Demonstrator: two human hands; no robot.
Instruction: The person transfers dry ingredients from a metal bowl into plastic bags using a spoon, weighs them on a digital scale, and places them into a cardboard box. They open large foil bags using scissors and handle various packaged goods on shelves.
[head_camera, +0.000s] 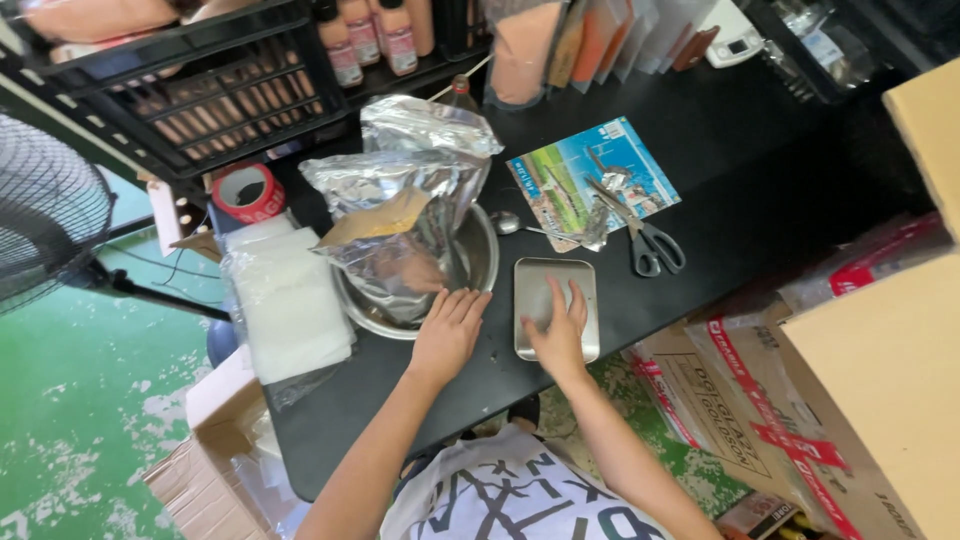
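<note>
Flat and released, left hand touches steel bowl, right hand metal tray.

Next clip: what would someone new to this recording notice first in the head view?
The big crinkled foil bag stands out, sitting open in a round metal bowl at the middle of the black table. The left hand rests flat at the bowl's near rim, while the right hand lies on a small rectangular metal tray just beside it. Scissors and a spoon lie behind the tray, near a colourful printed sheet.
</note>
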